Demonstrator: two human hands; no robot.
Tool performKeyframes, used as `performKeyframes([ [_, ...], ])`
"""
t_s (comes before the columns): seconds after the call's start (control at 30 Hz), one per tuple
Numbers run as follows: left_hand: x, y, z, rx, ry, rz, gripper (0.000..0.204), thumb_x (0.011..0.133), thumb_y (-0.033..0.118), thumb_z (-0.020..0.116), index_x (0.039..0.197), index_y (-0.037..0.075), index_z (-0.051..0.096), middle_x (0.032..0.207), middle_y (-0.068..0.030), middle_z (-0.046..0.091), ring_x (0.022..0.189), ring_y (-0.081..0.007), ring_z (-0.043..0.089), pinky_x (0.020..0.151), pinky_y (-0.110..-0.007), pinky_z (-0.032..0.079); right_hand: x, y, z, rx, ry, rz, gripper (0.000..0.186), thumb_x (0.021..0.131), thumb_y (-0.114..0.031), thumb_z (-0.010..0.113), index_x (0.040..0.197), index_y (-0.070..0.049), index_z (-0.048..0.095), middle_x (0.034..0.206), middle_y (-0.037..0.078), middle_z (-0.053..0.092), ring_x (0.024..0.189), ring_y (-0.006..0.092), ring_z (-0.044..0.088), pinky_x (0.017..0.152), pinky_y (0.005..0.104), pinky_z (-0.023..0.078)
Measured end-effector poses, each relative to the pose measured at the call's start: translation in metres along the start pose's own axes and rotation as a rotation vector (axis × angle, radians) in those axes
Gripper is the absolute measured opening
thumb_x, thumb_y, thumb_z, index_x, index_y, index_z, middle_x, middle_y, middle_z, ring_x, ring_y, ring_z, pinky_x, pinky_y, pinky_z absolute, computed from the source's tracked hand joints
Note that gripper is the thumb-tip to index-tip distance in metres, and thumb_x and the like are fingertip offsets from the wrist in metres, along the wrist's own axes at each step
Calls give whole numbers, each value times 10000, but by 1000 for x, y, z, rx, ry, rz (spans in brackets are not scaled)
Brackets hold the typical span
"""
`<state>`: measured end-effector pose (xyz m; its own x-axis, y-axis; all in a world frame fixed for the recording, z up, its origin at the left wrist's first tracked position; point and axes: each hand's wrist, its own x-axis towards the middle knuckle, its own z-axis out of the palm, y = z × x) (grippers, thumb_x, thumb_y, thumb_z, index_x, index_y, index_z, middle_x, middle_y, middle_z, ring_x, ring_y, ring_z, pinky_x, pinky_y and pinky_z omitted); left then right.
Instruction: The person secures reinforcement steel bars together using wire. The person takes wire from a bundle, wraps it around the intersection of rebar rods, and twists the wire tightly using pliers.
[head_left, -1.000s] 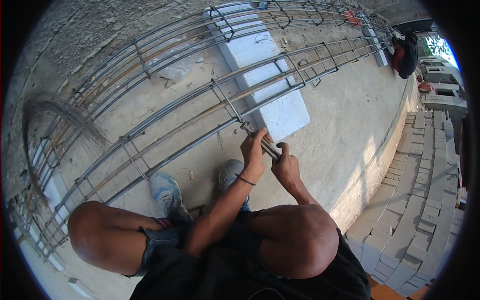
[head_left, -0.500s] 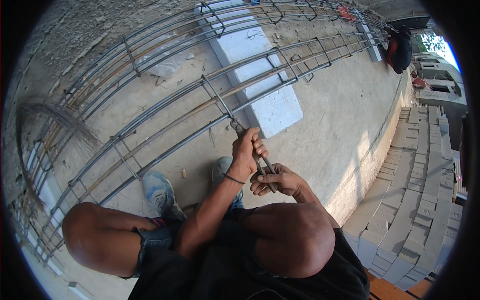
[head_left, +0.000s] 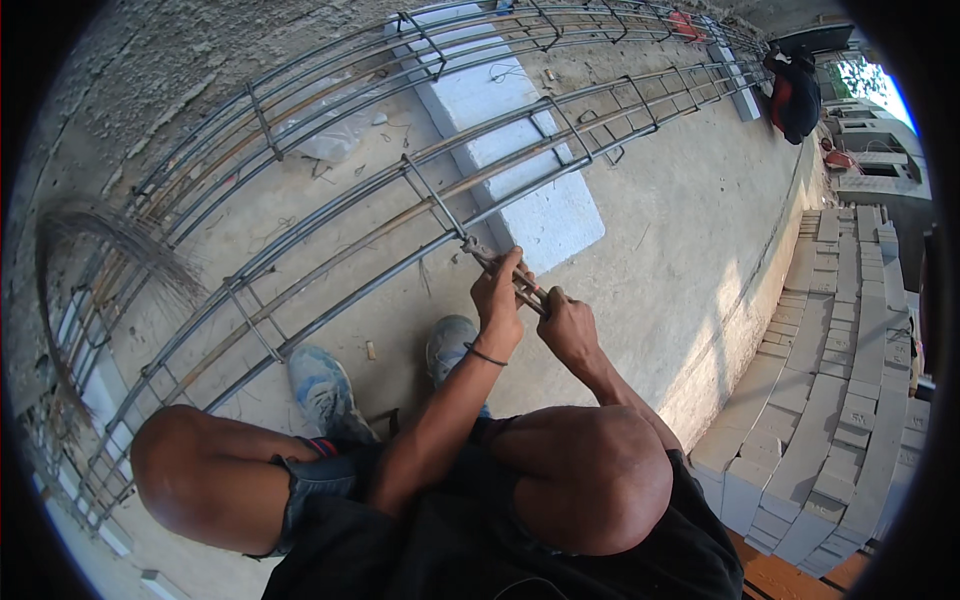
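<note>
From my remote seat I have the right hand [head_left: 568, 325] wrapped round the handle ends of long grey metal pincers [head_left: 534, 289], the left hand [head_left: 497, 300] curled about them nearer their head, which meets a long grey steel-rod cage [head_left: 372, 291] crossing a white rectangular block [head_left: 548, 225], and past it a crumpled clear plastic bag [head_left: 333, 140], contents indistinct.

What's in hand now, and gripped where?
Metal pincers, held by the handles: the left hand grips nearer the head, the right hand at the handles' far ends.
</note>
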<state>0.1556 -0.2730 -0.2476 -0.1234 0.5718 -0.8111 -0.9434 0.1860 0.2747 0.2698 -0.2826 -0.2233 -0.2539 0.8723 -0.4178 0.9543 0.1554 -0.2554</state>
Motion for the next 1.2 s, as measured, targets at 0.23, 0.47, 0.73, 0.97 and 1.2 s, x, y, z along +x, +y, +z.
performKeyframes([
  [0.23, 2, -6, -4, 168, 151, 118, 343, 823, 200, 610, 558, 93, 419, 493, -22, 433, 378, -134, 411, 380, -315, 400, -26, -29, 16, 9, 205, 75, 150, 784, -129, 598, 827, -17, 508, 748, 213, 626, 686, 398, 622, 600, 473, 473],
  [0.47, -6, 21, -18, 13, -145, -270, 331, 800, 203, 615, 577, 159, 374, 484, 26, 320, 393, -127, 344, 437, -311, 362, -26, -23, -37, 1242, -676, 383, 110, 835, -97, 649, 893, -29, 585, 664, 40, 584, 589, 127, 578, 504, 273, 433],
  [0.73, 0, 21, -27, -136, -369, -399, 404, 808, 216, 618, 522, 197, 333, 451, 51, 293, 370, -111, 317, 409, -294, 330, -18, -14, -21, 1550, -995, 507, 215, 839, -47, 583, 692, -97, 434, 556, -44, 363, 418, 39, 295, 350, 227, 196],
  [0.97, 14, 4, -29, -267, -635, -288, 271, 815, 296, 646, 647, 152, 489, 520, 1, 466, 457, -136, 494, 496, -311, 451, -13, -6, -10, 358, -107, -143, 143, 726, -61, 569, 813, 50, 541, 588, 240, 570, 537, 365, 593, 505, 423, 456],
  [1.2, -4, -7, 38, -179, 154, -19, 225, 812, 234, 668, 761, 66, 528, 640, -33, 512, 547, -154, 522, 534, -295, 459, 20, 6, -40, -217, 90, -77, 295, 811, -58, 485, 1087, -27, 387, 832, 277, 620, 702, 447, 613, 613, 520, 468],
])
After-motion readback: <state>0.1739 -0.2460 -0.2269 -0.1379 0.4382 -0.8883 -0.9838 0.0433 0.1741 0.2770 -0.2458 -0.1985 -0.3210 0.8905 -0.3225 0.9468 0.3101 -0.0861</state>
